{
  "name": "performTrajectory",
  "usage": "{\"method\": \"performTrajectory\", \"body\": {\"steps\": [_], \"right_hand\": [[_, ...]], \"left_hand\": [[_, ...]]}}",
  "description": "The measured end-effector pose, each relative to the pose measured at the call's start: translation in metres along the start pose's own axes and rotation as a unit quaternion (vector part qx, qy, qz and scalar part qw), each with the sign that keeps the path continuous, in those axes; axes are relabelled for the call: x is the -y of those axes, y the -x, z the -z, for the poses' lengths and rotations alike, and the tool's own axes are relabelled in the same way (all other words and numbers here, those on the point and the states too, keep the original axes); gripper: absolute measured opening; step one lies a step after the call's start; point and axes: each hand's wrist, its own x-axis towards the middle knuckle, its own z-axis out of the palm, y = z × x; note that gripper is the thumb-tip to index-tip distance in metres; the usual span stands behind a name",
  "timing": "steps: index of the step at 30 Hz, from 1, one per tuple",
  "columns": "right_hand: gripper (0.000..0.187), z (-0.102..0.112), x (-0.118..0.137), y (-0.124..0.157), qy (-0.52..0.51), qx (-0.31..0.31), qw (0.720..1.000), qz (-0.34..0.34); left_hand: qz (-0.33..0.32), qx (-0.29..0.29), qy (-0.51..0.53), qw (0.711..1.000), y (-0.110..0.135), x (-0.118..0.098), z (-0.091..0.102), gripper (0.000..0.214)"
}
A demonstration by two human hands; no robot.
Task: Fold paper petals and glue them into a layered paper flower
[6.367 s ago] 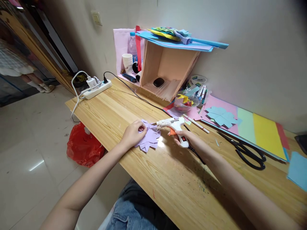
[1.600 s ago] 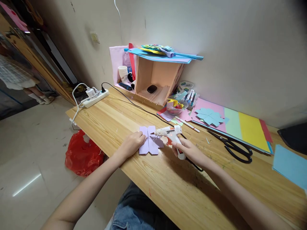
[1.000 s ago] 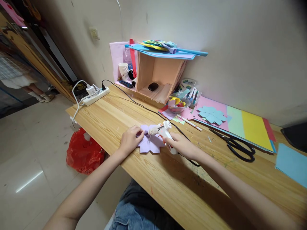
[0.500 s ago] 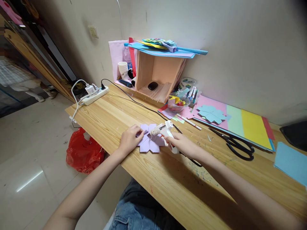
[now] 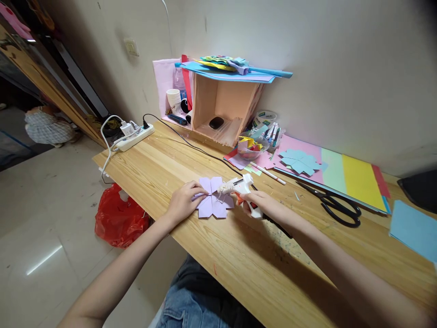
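A lilac folded-paper flower [image 5: 212, 200] lies flat on the wooden table [image 5: 164, 168]. My left hand [image 5: 182, 205] rests at its left edge, fingertips pinched on a petal fold. My right hand [image 5: 260, 204] is wrapped round the handle of a white hot glue gun [image 5: 243, 187] with an orange trigger. The gun's nozzle points left and sits over the middle of the flower. Its black cord [image 5: 191, 146] runs back across the table to a white power strip [image 5: 131, 135].
Black scissors [image 5: 336, 209] lie to the right, beside coloured paper sheets [image 5: 355, 180] and a blue paper flower [image 5: 298, 161]. A bowl of paper scraps [image 5: 251, 146], pens and an open wooden box [image 5: 223, 107] stand at the wall. A red bag [image 5: 119, 217] sits on the floor.
The flower was turned and flattened since the oldest frame. The glue gun swung in over the flower's middle, then tipped back slightly, nozzle still over it. My left hand stays on the left petal.
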Motion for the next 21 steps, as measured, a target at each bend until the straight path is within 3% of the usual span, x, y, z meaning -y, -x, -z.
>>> {"method": "performTrajectory", "body": {"steps": [7,12,14,18,21], "right_hand": [[0.031,0.011,-0.032,-0.003,-0.134,0.007,0.991,-0.003],[0.029,0.007,-0.035,0.004,-0.291,0.038,0.955,0.043],[0.028,0.005,-0.037,0.006,-0.330,0.035,0.941,0.069],[0.026,0.005,-0.043,0.007,-0.386,0.016,0.916,0.106],[0.024,0.007,-0.046,0.007,-0.407,0.006,0.906,0.113]], "left_hand": [[-0.027,0.022,-0.038,0.999,0.001,-0.006,0.003,0.024],[-0.011,0.016,-0.013,1.000,-0.006,0.000,0.006,0.024],[0.014,0.010,-0.003,1.000,-0.018,0.005,0.006,0.035],[0.057,0.080,-0.027,0.995,-0.049,0.015,0.009,0.066],[0.096,0.173,-0.037,0.979,-0.069,0.019,0.015,0.062]]}}
